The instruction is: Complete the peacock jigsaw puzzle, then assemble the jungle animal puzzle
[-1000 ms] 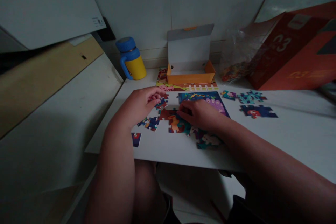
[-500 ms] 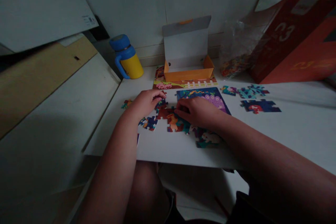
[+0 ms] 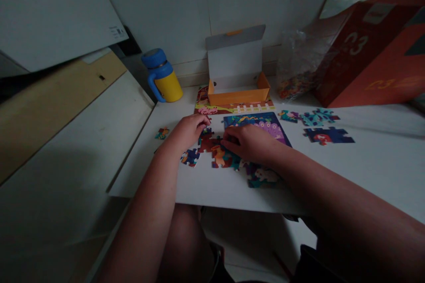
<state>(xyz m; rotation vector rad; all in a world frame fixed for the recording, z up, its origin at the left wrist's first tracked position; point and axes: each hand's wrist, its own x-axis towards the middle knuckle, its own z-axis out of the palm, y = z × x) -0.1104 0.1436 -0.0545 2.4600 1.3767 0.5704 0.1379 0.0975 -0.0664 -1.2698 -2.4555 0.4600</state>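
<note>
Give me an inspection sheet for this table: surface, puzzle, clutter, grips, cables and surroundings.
Surface: white table, lying level beneath the puzzle.
Job's things: joined puzzle pieces at the middle; loose piece farther left; blue-and-purple picture, partly covered.
Clutter: blue-and-yellow mug, open orange box, plastic bag of small colourful bits.
Grips: left grip over pieces, hold hidden; right grip by the joined puzzle pieces, contact unclear.
Cables: nothing seen.
Surroundings: pale wall behind; large red box right.
</note>
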